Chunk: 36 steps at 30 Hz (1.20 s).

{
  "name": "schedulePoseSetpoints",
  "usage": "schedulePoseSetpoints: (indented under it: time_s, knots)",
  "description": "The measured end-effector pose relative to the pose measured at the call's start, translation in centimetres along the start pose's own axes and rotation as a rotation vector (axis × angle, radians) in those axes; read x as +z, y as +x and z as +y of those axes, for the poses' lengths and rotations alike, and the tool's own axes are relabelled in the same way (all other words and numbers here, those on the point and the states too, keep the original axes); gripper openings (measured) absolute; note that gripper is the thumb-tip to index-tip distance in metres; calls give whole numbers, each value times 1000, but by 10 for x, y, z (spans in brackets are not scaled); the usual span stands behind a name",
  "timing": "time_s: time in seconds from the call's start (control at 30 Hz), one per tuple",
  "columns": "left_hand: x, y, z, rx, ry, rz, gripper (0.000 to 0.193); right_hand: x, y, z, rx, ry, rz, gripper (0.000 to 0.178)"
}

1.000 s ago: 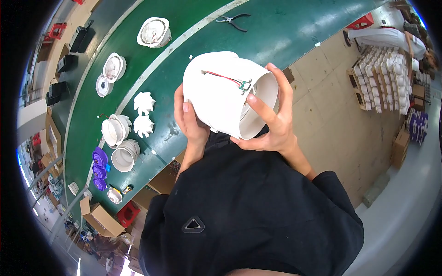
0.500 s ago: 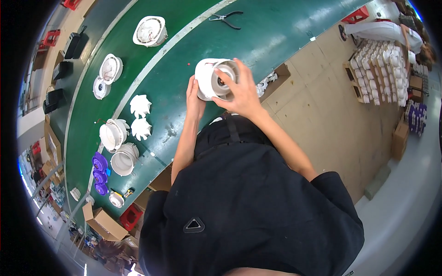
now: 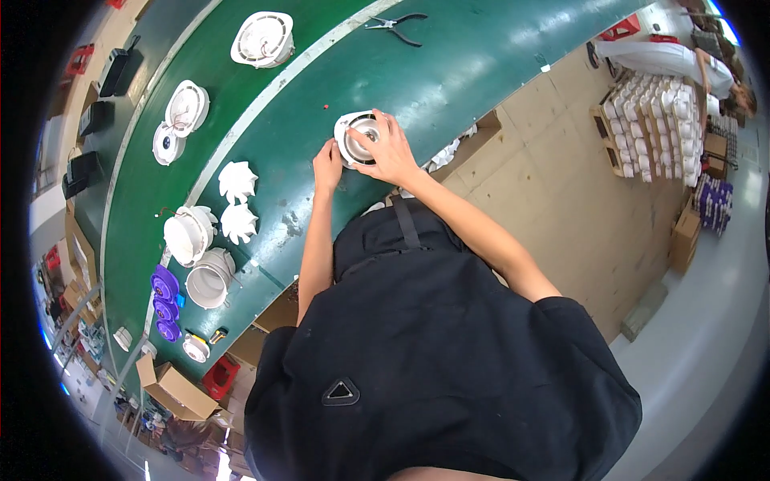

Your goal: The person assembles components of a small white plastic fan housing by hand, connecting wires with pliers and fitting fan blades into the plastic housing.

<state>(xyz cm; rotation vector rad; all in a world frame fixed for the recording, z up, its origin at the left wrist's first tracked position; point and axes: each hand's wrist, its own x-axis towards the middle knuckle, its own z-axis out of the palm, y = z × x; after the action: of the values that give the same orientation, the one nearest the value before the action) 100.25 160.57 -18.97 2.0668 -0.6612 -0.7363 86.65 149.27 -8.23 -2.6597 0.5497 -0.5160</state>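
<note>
Right hand (image 3: 391,156) on white housing (image 3: 343,128) — pliers (image 3: 392,25) beyond, finned wheels (image 3: 237,183) leftward

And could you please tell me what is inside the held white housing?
The white housing shows a greyish inner wall and a dark central spot; the right hand covers part of the opening, hiding what lies beneath.

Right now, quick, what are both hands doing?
Left hand: holding the side of the white casing.
Right hand: holding the same white casing, spread over it.
</note>
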Motion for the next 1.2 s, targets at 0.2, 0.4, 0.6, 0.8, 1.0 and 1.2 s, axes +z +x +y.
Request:
schedulePoseSetpoints:
  time_s: [0.2,0.4,0.6,0.8,1.0,1.2]
  knots:
    - [-11,-10,21,171,137,254,25,6,0,-5,-10,-58,-10,64]
    - [-32,-15,36,112,77,387,28,-5,-9,-5,-3,-15,-4,61]
    - [-88,43,110,418,336,554,34,-41,-21,52,96,-95,76,59]
    - [-134,118,156,612,727,575,54,-88,12,138,154,-228,217,55]
    - [-136,152,159,470,1027,390,59,-152,68,227,520,-422,197,80]
    - [-150,123,140,533,614,511,34,-165,77,159,158,128,532,61]
